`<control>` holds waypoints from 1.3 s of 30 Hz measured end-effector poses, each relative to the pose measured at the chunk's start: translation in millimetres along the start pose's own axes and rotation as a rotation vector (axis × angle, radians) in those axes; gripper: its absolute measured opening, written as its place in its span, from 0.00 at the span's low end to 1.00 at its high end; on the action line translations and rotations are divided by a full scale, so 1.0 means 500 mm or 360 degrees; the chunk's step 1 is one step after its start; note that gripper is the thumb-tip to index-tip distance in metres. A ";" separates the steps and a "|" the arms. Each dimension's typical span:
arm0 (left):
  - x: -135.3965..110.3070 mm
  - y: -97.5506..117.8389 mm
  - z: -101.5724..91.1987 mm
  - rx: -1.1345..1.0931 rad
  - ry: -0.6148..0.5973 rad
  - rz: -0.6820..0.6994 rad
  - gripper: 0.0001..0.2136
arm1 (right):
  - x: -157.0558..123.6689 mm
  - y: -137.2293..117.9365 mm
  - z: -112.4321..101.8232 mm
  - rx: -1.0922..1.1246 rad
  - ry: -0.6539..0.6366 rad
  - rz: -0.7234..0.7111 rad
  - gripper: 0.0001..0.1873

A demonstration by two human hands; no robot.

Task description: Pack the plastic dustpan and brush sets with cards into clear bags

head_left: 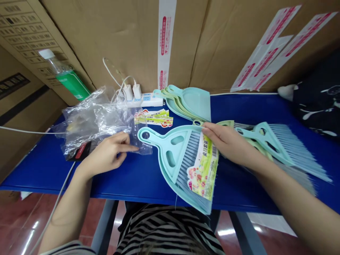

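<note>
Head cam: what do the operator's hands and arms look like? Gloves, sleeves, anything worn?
No gloves: the left hand and right hand are bare, with no rings, watch or bands showing. Both forearms are uncovered. A pale sleeve edge shows by the left elbow. The striped top is black and white.

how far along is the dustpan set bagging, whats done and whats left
Done: one set is assembled, a brush and a label card lying in the teal dustpan. In hand: the right hand rests flat on that set, while the left hand looks to pinch a clear plastic bag. Left: the set is not yet bagged, and stacked dustpans, loose brushes and spare label cards remain. No bagged set is in view.
</note>
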State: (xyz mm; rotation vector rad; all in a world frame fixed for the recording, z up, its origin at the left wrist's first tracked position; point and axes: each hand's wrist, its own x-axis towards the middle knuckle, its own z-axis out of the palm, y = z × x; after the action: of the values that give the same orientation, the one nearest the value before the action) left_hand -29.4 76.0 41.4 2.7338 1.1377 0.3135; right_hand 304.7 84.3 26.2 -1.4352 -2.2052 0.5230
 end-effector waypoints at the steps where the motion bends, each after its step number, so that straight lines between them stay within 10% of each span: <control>1: -0.001 0.003 -0.001 -0.0058 -0.0048 0.0028 0.22 | 0.001 0.002 -0.002 -0.0012 0.0012 0.0011 0.17; 15: -0.007 0.031 -0.015 -0.0416 -0.0458 0.0175 0.07 | 0.008 0.005 0.003 -0.0207 -0.0076 0.0065 0.14; 22: 0.009 0.051 0.030 -0.0056 -0.0089 -0.0082 0.10 | 0.001 0.006 0.008 -0.0244 -0.0108 0.0007 0.17; 28: 0.023 0.075 0.066 0.0235 -0.0271 -0.0223 0.04 | 0.000 0.016 0.007 -0.0332 -0.0178 0.0049 0.16; 39: 0.020 0.074 0.065 -0.0146 0.0034 -0.0283 0.08 | 0.002 0.010 -0.016 -0.0274 -0.0229 0.0041 0.17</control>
State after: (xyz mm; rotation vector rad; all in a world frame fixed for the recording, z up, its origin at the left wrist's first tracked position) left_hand 10.7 55.1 19.8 2.5350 1.3261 0.3613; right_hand 312.7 87.5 30.0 -1.5587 -2.3982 0.4674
